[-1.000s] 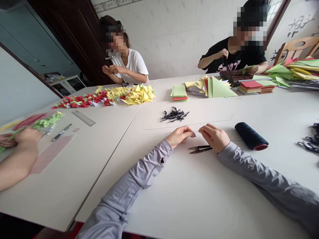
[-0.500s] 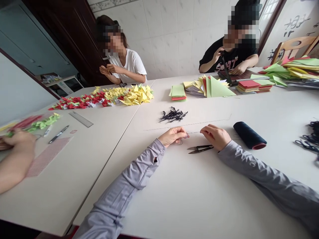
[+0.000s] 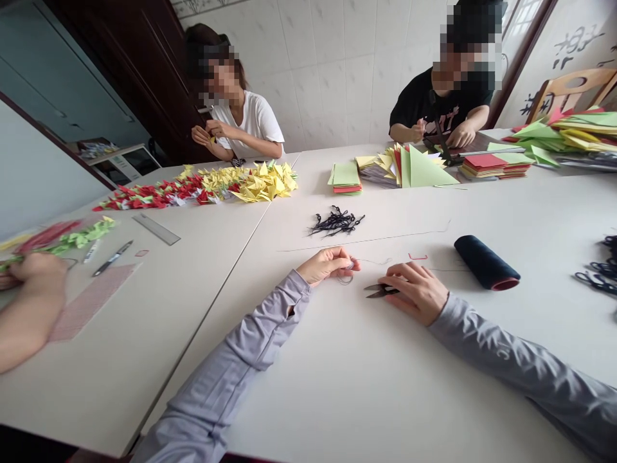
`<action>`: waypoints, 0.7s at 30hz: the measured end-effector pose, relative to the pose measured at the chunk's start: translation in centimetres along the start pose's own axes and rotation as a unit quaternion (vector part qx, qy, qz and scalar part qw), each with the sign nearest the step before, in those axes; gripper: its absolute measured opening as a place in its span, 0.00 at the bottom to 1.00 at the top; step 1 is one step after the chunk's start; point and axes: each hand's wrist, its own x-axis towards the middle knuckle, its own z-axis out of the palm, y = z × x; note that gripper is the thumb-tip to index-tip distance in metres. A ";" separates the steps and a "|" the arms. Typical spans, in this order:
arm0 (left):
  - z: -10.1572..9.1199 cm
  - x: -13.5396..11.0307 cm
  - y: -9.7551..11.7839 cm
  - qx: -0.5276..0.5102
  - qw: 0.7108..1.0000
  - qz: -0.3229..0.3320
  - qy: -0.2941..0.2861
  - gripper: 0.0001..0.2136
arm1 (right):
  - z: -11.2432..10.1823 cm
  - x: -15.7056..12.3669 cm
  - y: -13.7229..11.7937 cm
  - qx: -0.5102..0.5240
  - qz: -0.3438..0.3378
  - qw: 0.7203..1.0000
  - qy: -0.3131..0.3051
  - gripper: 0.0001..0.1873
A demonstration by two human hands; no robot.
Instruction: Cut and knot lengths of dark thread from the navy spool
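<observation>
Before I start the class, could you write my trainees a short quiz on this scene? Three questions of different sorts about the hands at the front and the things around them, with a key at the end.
1. Multiple choice: which of these is nearest the camera wearer's right hand?
A) the ruler
B) the snips
C) the pen

2. True or false: the dark spool lies on its side on the table.

3. Fill in the blank: a thin ____ trails from the camera wearer's left hand.

Key:
1. B
2. True
3. thread
</observation>
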 end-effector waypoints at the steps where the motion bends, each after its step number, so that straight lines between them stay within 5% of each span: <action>1: -0.1 -0.1 0.0 -0.002 1.000 0.001 -0.001 0.13 | 0.3 -0.1 -0.1 0.020 0.004 1.000 -0.008 0.13; 12: -0.9 -0.6 -0.3 -0.013 1.000 0.009 0.000 0.13 | 1.5 0.0 -1.0 0.169 0.043 0.985 0.018 0.05; 15: -1.2 -0.6 -0.4 -0.012 1.000 0.014 -0.005 0.12 | 0.8 0.3 -1.8 0.218 0.123 0.968 0.031 0.04; 18: -1.4 -0.7 -0.5 -0.011 1.000 0.023 -0.009 0.12 | -0.1 1.1 -2.8 0.333 0.260 0.906 0.015 0.04; 21: -1.5 -0.7 -0.6 -0.015 0.999 0.028 -0.009 0.12 | -0.7 2.1 -3.8 0.525 0.380 0.759 -0.068 0.11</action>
